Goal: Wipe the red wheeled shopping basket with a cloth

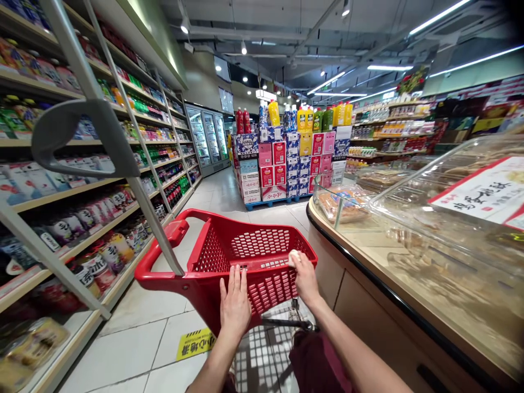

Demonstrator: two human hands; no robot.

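A red shopping cart basket [262,243] with perforated sides stands right in front of me. My left hand [235,305] lies against its near side, fingers stretched out together and their tips at the rim. At the rim's right-hand end, my right hand [305,275] is closed around a crumpled white wipe [293,257], pressing it to the edge. Whether it is paper or cloth I cannot tell. The basket's inside shows red plastic floor and walls. A metal bar with a grey plastic loop [88,136] rises at the cart's left end.
Shelves of packaged drinks [94,218] line the left. A display counter [393,262] with clear covers stands close on the right. Stacked drink cartons [286,164] on a blue pallet and glass-door fridges [208,136] stand farther off. A yellow sign [195,344] lies on the tiled floor.
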